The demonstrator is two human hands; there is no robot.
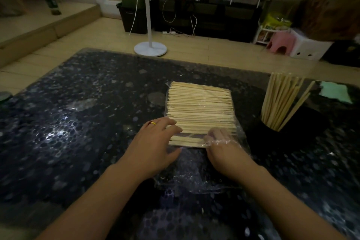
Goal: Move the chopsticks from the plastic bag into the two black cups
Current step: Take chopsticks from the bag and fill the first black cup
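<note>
Chopsticks: pale bare wood, matt. Bag: thin clear plastic, crinkled, shiny. Table: dark glossy top, speckled, reflective. Cup at 3 o'clock: black, matt. Ring: gold metal, glossy.

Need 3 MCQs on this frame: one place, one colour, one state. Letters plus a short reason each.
1. Where is the cup holding chopsticks?
A. right of the bag
B. left of the bag
C. on the floor

2. What colour is the ring on the left hand?
A. silver
B. gold
C. black

3. Where are the right hand's fingers?
A. gripping the cup
B. flat on bare table
C. inside the bag

Answers: 1 A, cup stands right of the bag. 2 B, band shines gold. 3 C, plastic film covers the fingers.
</note>
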